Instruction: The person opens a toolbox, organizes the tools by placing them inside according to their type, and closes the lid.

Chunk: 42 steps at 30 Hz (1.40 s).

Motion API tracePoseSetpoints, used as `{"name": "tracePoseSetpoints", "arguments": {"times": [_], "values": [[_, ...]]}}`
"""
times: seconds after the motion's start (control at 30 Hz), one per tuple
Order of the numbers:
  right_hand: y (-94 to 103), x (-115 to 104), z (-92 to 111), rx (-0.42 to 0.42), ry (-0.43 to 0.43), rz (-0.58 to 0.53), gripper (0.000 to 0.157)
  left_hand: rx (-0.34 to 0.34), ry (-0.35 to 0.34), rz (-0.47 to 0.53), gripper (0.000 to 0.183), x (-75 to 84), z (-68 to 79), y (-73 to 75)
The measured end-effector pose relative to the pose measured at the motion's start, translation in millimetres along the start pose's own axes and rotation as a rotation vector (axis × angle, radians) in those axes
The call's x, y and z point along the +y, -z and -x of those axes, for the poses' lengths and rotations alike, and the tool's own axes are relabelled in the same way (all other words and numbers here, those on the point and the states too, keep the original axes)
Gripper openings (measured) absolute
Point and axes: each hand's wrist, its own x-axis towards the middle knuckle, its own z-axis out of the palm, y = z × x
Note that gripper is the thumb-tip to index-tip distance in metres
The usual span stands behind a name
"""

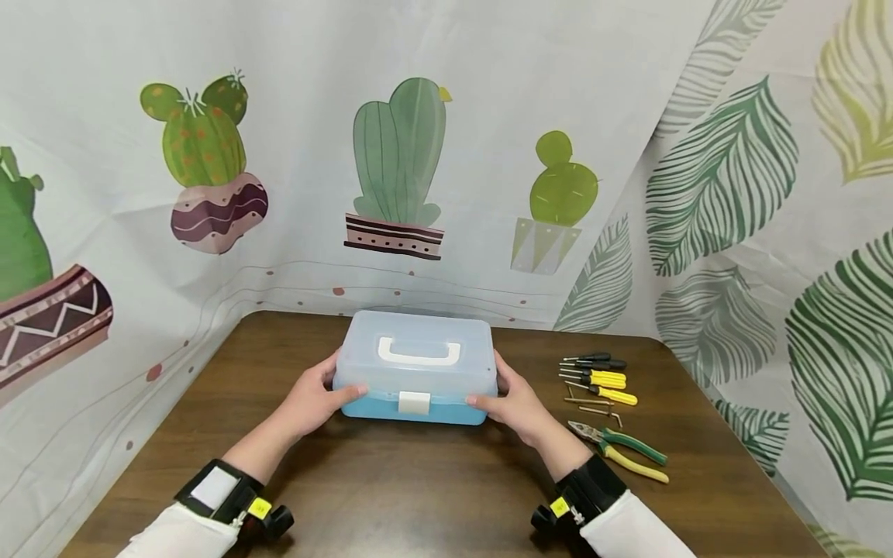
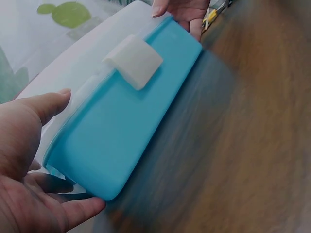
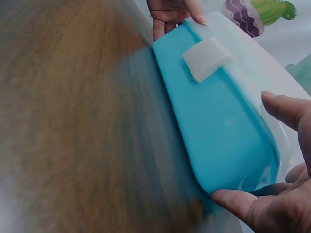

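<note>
Here, left hand (image 1: pixel 312 399) and right hand (image 1: pixel 518 403), half-curled, grip the box (image 1: pixel 416 378) between them; uneven lifting could tip it.

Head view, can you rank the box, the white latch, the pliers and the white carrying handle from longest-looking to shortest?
1. Box
2. Pliers
3. White carrying handle
4. White latch

No two look alike in length here.
</note>
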Motion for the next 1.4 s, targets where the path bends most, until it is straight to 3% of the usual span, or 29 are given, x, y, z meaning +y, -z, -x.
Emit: {"name": "tracePoseSetpoints", "arguments": {"times": [0.3,0.6,1.27,1.4], "values": [[15.7,1.5,25.1,0.008,-0.014,0.037,0.094,-0.035,-0.063,0.063,0.084,8.0,8.3,-17.5],[27.9,-1.0,40.6,-0.016,-0.016,0.067,0.092,-0.06,-0.072,0.064,0.085,12.8,12.5,-25.0],[37.5,1.9,35.3,-0.108,-0.011,0.019,0.094,-0.054,-0.069,0.074,0.083,17.0,18.9,-27.0],[42.0,2.8,32.9,-0.125,0.005,0.034,0.094,-0.066,-0.028,0.105,0.083,18.5,18.2,-26.5]]}}
